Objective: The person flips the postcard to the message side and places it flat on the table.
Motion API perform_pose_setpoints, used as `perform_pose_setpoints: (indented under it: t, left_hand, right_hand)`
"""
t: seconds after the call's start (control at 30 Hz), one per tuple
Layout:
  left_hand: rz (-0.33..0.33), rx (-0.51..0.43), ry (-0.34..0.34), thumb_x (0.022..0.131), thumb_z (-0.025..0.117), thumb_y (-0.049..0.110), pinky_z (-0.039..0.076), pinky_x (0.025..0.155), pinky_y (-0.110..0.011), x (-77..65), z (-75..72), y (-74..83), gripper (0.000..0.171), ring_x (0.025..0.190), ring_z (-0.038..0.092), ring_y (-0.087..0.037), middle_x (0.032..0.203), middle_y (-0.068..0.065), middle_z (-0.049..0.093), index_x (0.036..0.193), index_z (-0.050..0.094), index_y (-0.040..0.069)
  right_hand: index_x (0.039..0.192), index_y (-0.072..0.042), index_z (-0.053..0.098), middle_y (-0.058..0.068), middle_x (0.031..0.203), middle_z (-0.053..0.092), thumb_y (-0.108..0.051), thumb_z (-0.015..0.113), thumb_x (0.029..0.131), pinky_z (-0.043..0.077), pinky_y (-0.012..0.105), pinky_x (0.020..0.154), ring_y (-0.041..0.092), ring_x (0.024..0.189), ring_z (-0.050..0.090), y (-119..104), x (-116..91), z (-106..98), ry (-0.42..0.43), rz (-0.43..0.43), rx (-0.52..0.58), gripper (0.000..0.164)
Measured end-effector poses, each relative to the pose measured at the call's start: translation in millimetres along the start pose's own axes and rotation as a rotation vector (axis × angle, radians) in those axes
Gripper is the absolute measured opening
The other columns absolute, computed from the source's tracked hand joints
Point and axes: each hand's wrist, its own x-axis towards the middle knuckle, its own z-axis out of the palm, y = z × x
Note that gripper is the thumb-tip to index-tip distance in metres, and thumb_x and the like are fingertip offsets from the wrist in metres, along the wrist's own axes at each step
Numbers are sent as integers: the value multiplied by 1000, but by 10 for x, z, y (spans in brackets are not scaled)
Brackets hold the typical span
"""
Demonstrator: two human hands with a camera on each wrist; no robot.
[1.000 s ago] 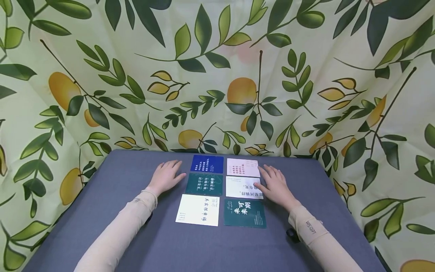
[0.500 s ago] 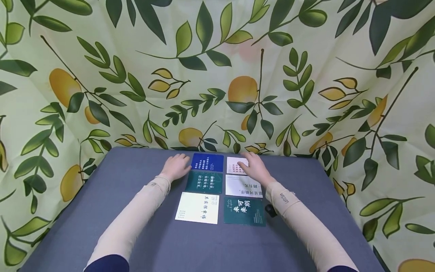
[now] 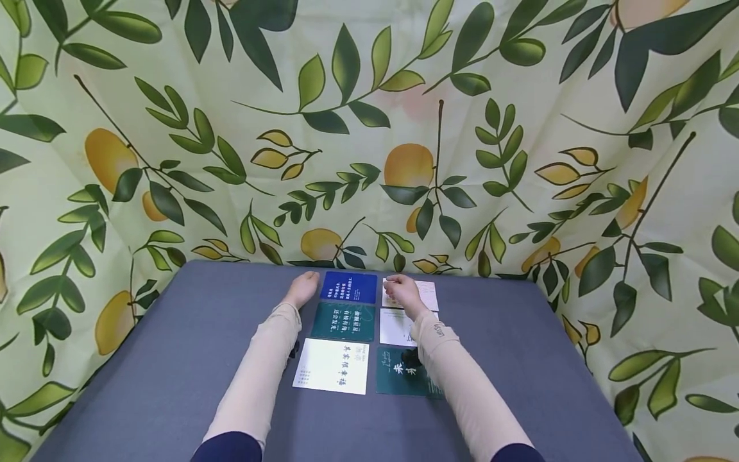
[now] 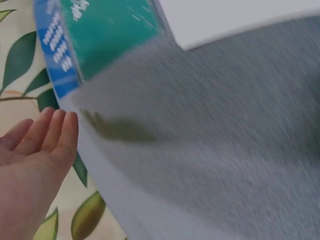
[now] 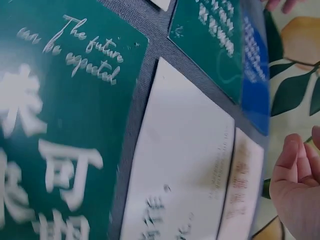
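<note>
Six-card layout aside, several postcards lie flat in two columns on the table. My left hand [image 3: 303,289] is beside the left edge of the blue postcard [image 3: 349,287]; in the left wrist view its fingers [image 4: 59,132] extend, palm showing and nothing held. My right hand [image 3: 404,294] hovers over the pale pink postcard [image 3: 428,295], covering part of it. Loosely bent fingers [image 5: 287,155] show in the right wrist view, holding nothing. Below lie a dark green postcard [image 3: 343,322] on the left and a white postcard [image 3: 395,327] on the right, partly behind the right wrist.
Nearest the person are a cream postcard [image 3: 331,366] and another green postcard [image 3: 392,380], the latter partly covered by the right forearm. A grey cloth covers the table [image 3: 173,359]. Behind it hangs a leaf-and-fruit patterned curtain [image 3: 358,141].
My right hand has moved left and inward, from the right column's outer edge to over the pink postcard. My left hand has moved forward beside the blue postcard. The postcards stay in place.
</note>
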Motion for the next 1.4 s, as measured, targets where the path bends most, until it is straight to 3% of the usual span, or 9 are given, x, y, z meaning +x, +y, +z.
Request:
perform_pose_setpoints:
  t: [0.1,0.3,0.47,0.7,0.9,1.0,1.07,1.3,1.4]
  left_hand:
    - [-33,-31,3,93,21,64,37,105,-42,141,161,-46,76,128,44,-34,137,-16,51,137,46,6]
    - [-170,-183,-102,98,18,54,27,112,-50,-483,-122,814,71,133,36,-39,142,-23,42,142,34,0]
    - [-192,-220,-68,100,12,50,26,113,-49,-674,-220,926,72,133,35,-40,141,-27,38,141,31,-5]
    - [-217,-271,-81,99,15,53,26,113,-49,-588,-214,843,72,131,38,-38,138,-25,44,140,35,-3]
    - [-170,-390,-69,91,21,67,47,91,-42,16,181,112,84,110,54,-28,125,-21,53,138,38,0]
    - [-195,-439,-81,91,22,68,47,93,-43,154,268,-43,83,114,53,-28,133,-18,49,142,34,4]
    - [-188,-469,-95,90,24,69,46,95,-41,76,208,48,84,119,52,-28,139,-16,45,144,30,6]
    - [-225,-548,-113,97,15,57,29,112,-48,-560,-252,850,76,134,34,-37,147,-23,31,146,20,-1]
    - [-212,-553,-99,98,16,54,26,113,-48,-634,-313,942,71,132,35,-37,142,-22,36,144,26,0]
  right_hand:
    - [123,3,55,21,119,60,-19,52,94,49,39,92,31,105,59,39,4,78,9,22,-7,37]
    - [132,3,44,22,133,48,-33,46,96,39,46,104,35,123,47,66,-28,214,23,74,65,51]
    - [136,4,37,23,134,47,-37,43,97,39,44,104,33,117,48,74,-28,355,-43,128,127,57]
    - [137,8,35,26,134,46,-43,30,100,32,44,110,35,122,46,69,-31,411,-115,105,218,63]
    - [143,4,27,21,146,33,-52,33,97,26,43,114,33,135,32,148,81,396,-111,133,257,73]
    - [145,3,22,20,149,29,-61,33,93,29,37,113,29,138,30,272,184,395,-132,109,317,83]
    - [146,3,18,21,151,25,-62,31,93,27,36,115,30,140,27,273,182,383,-147,110,364,85]
    - [145,9,10,26,152,17,-47,18,100,19,41,118,36,142,18,-6,38,252,-169,166,444,73]
    - [145,9,12,25,152,20,-46,19,101,21,40,117,36,142,21,-37,35,239,-152,153,453,71]
